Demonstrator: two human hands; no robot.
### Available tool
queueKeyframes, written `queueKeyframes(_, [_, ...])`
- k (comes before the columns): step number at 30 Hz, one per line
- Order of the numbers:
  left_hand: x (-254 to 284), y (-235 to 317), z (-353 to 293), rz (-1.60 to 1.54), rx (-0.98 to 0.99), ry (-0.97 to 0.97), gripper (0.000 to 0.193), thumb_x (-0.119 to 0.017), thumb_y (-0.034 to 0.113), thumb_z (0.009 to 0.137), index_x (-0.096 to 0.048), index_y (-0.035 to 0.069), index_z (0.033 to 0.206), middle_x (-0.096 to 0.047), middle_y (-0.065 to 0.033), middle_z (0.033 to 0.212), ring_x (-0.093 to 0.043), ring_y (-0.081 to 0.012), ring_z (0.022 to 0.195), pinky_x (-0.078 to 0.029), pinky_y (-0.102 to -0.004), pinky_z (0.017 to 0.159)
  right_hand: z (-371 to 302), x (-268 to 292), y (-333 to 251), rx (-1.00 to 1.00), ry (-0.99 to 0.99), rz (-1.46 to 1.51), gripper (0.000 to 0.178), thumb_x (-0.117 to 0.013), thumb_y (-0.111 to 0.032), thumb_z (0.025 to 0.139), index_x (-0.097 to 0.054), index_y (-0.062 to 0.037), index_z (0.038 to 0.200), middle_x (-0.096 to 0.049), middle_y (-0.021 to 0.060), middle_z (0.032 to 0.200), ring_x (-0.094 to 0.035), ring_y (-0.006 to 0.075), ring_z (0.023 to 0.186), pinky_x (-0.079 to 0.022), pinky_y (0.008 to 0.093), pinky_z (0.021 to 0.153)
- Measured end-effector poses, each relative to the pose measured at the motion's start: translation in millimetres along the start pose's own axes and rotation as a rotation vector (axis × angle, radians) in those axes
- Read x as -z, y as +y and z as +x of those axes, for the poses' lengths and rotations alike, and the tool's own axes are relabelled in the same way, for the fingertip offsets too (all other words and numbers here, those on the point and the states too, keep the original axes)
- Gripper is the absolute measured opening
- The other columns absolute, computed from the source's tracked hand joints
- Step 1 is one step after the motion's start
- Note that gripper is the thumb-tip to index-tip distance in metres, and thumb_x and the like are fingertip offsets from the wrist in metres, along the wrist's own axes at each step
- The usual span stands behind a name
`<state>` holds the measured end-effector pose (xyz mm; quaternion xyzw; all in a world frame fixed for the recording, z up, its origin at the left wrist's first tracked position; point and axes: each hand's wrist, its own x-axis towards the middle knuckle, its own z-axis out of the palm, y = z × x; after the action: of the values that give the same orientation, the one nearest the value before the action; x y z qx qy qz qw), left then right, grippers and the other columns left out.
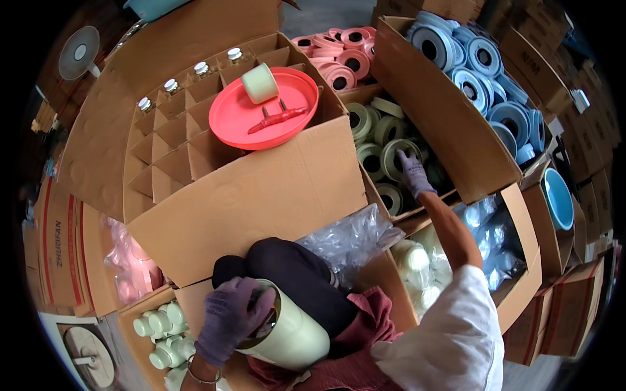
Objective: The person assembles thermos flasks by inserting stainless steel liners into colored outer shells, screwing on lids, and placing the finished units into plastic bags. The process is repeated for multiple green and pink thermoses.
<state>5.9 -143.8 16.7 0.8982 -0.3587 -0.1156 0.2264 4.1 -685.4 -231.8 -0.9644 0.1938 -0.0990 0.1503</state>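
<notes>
On my lap lies a pale green cylindrical canister, tilted, its open mouth toward the left. My left hand, in a purple-grey glove, is closed over the rim with fingers at the mouth; what is inside is mostly hidden. Gloved the same way, my right hand reaches forward into a carton of pale green ring-shaped parts. Its fingers close on the edge of one pale green ring, which lies among the others.
A divided carton ahead holds several white-capped bottles. Across it rests a red tray with a green cup and a red-handled tool. Cartons hold blue rings, pink rings and green cups.
</notes>
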Motion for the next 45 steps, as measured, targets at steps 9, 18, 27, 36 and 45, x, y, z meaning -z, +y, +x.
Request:
queueKeyframes(9, [36, 53, 73, -1.079, -0.314, -0.023, 0.096, -0.077, 0.025, 0.087, -0.014, 0.007, 0.158, -0.032, -0.0144, 0.155, -0.038, -0.0203, 0.137, -0.041, -0.0353, 0.108, -94, 162, -320, 0.789, 0.366, 0.575, 0.073, -0.076, -0.014, 0.081, -0.041, -0.0011, 0.142, -0.046, 0.0294, 0.137, -0.050, 0.0437, 0.127, -0.045, 0.0447, 0.104])
queueKeyframes(18, [41, 12, 8, -1.034, -0.297, 0.407, 0.052, -0.059, 0.034, 0.098, -0.050, 0.004, 0.140, -0.053, -0.0086, 0.133, -0.059, -0.0203, 0.110, -0.052, -0.0345, 0.090, -98, 140, -384, 0.378, -0.586, 1.409, 0.042, -0.059, -0.031, 0.095, -0.055, -0.0038, 0.127, -0.064, 0.0134, 0.109, -0.064, 0.0233, 0.105, -0.055, 0.0359, 0.085])
queueKeyframes(27, [42, 24, -20, -0.837, -0.121, 0.615, 0.059, -0.067, 0.030, 0.094, -0.047, 0.005, 0.144, -0.052, -0.0113, 0.139, -0.053, -0.0218, 0.121, -0.043, -0.0333, 0.104, -131, 169, -441, 0.480, -0.092, 1.053, 0.040, -0.064, -0.018, 0.089, -0.056, -0.0069, 0.127, -0.062, 0.0230, 0.107, -0.066, 0.0349, 0.094, -0.056, 0.0388, 0.078])
queueKeyframes(36, [23, -51, -24, -0.332, -0.542, 0.351, 0.071, -0.080, 0.046, 0.072, -0.062, 0.006, 0.128, -0.059, -0.0137, 0.132, -0.053, -0.0369, 0.123, -0.042, -0.0454, 0.104, -92, 110, -340, 0.142, -1.243, 1.338, 0.037, -0.050, -0.031, 0.101, -0.060, -0.0023, 0.121, -0.068, 0.0137, 0.104, -0.067, 0.0168, 0.073, -0.056, 0.0294, 0.064])
queueKeyframes(45, [2, -80, -45, -0.501, -0.549, 0.037, 0.077, -0.076, 0.054, 0.075, -0.060, 0.002, 0.129, -0.062, -0.0141, 0.126, -0.055, -0.0374, 0.120, -0.043, -0.0447, 0.102, -152, 102, -392, 0.465, -0.634, 1.348, 0.037, -0.042, -0.024, 0.103, -0.066, 0.0035, 0.108, -0.065, 0.0153, 0.113, -0.060, 0.0235, 0.110, -0.043, 0.0341, 0.100])
